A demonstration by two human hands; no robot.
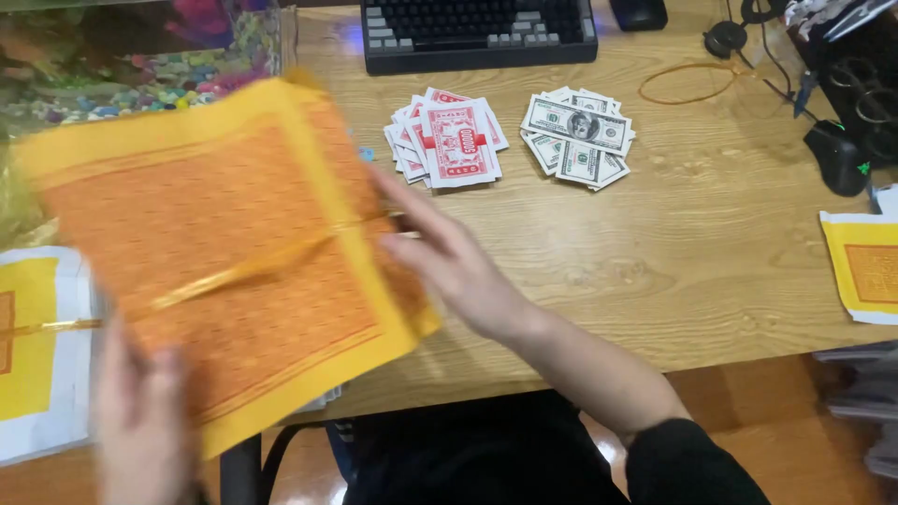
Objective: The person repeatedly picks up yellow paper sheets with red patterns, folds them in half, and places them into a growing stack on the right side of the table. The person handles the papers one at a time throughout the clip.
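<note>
Orange-and-yellow paper stack (224,262), banded with a thin rubber band (243,271), held tilted above the worktop (711,252) near edge. Left hand (140,421) grips its lower corner, blurred; right hand (449,257) has fingers closed on the right edge. Beyond: red-white notes (449,140), grey-green notes (578,138), keyboard (477,33).

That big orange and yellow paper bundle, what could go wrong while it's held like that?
The paper bundle hangs partly past the desk edge, gripped by the left hand and right hand; it might slip. Swinging it could scatter the red note pile nearby.
</note>
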